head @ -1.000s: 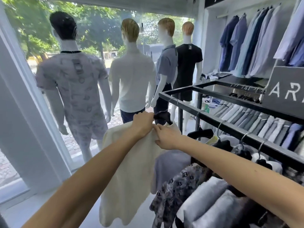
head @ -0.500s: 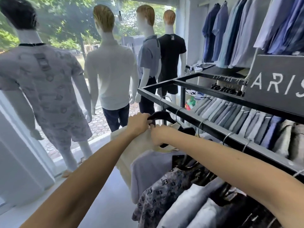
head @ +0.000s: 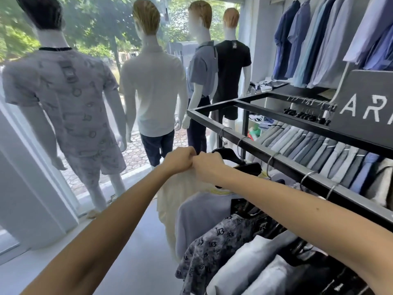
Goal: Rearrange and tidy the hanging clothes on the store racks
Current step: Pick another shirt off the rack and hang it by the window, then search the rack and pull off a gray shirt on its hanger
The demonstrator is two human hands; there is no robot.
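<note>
Both my arms reach forward over the end of the black clothes rack (head: 297, 169). My left hand (head: 178, 159) and right hand (head: 207, 167) meet knuckle to knuckle, fingers curled in on both, at the top of the cream shirt (head: 170, 201). Each hand looks to be pinching the fabric near its collar, though the fingertips are hidden from me. The cream shirt hangs at the very end of the row, nearest the window, on a black hanger (head: 231, 156) whose metal hook loops over the rack's front rail. Just behind it hangs a pale lavender shirt (head: 200, 218), then a grey monogram-print shirt (head: 210, 252), then more grey and dark garments packed closely along the rail. Folded trousers (head: 319, 145) hang in a row on the rack's far rail. Four mannequins (head: 155, 81) stand facing the window, and blue shirts (head: 308, 39) hang on the wall at right.
</note>
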